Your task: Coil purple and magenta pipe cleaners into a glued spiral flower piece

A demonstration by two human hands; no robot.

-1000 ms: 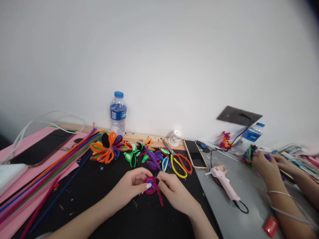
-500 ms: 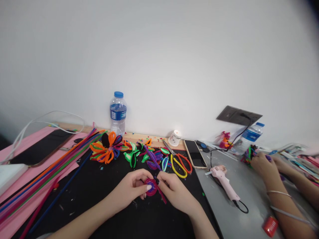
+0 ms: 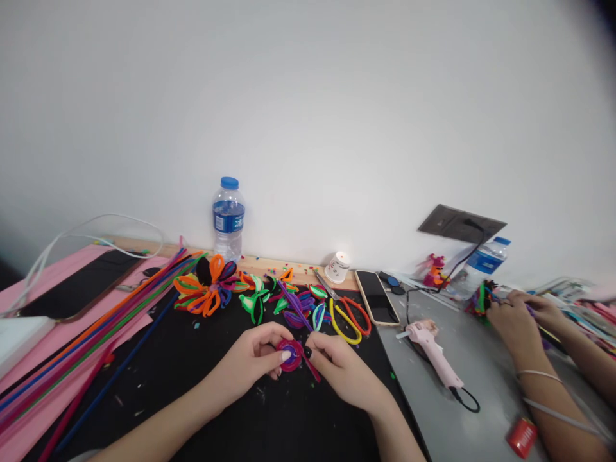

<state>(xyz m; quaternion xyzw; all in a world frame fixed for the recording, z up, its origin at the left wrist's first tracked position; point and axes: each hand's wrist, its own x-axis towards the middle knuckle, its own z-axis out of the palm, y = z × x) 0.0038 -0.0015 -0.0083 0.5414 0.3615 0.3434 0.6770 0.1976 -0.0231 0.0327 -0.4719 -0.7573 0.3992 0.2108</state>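
Note:
Between my hands is a small coil of pipe cleaner [image 3: 290, 363], magenta outside with a purple centre. My left hand [image 3: 257, 359] pinches the coil, thumb across its face. Closed on the magenta tail at the coil's right side is my right hand [image 3: 337, 369], its thumb and forefinger together. Just beyond my hands lie purple pipe-cleaner loops [image 3: 299, 311], green looped pieces [image 3: 255, 301] and an orange pipe-cleaner flower [image 3: 212, 289]. Scissors [image 3: 345, 321] with yellow and red handles rest past my right hand.
Long pipe cleaners [image 3: 103, 324] lie on pink paper at left, beside a dark tablet-like device [image 3: 81, 285]. A water bottle [image 3: 228, 218] stands by the wall. To the right are a phone [image 3: 376, 297], a pink glue gun [image 3: 436, 353] and a co-worker's hands [image 3: 517, 327].
The magenta tail has swung up closer against the coil, and my right fingers have shifted slightly. My left hand keeps its pinch. The co-worker's hands have moved a little.

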